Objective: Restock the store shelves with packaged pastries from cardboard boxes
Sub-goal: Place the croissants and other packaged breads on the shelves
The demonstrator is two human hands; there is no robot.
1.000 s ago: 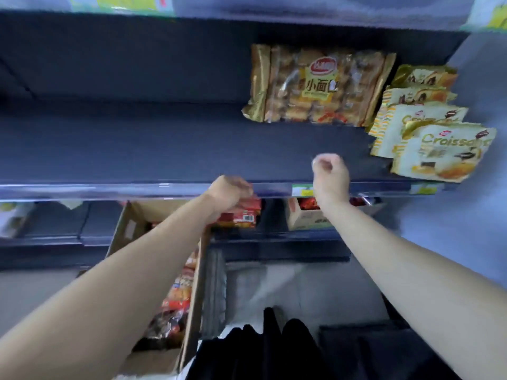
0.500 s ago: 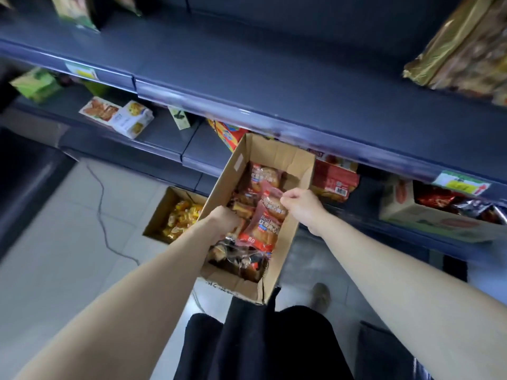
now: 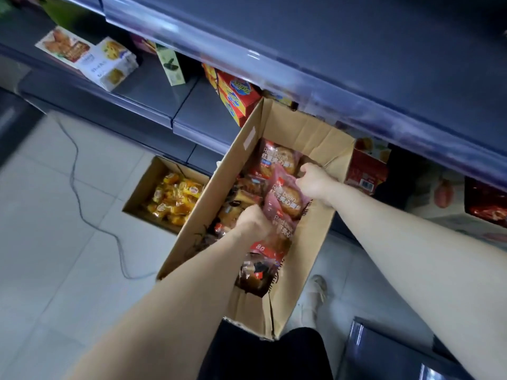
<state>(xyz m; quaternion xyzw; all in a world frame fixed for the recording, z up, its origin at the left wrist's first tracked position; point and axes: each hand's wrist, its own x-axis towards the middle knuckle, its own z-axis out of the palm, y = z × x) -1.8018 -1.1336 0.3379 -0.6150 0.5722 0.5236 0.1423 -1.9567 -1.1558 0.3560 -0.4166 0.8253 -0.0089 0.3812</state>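
An open cardboard box point(image 3: 310, 248) leans against the lower shelf, filled with packaged pastries. Both my hands are down inside it. My right hand point(image 3: 314, 182) grips the top edge of a pink red-bean pastry pack point(image 3: 285, 201). My left hand point(image 3: 253, 222) is closed on the lower side of the same stack of pink packs, just above another pack marked 8.0 point(image 3: 270, 242). A further red-bean pack point(image 3: 277, 160) lies at the far end of the box, and dark pastry packs point(image 3: 256, 272) lie at the near end.
A second cardboard box point(image 3: 142, 185) of yellow wrapped cakes sits on the tiled floor to the left. A cable point(image 3: 79, 198) runs across the floor. Shelves above hold red-yellow boxes point(image 3: 237, 94), a white biscuit box point(image 3: 109, 64) and a red carton point(image 3: 366, 171). The upper shelf edge point(image 3: 301, 75) overhangs the box.
My view dropped from the upper shelf to the box. Both hands went down into the box and closed on the pink pastry packs.
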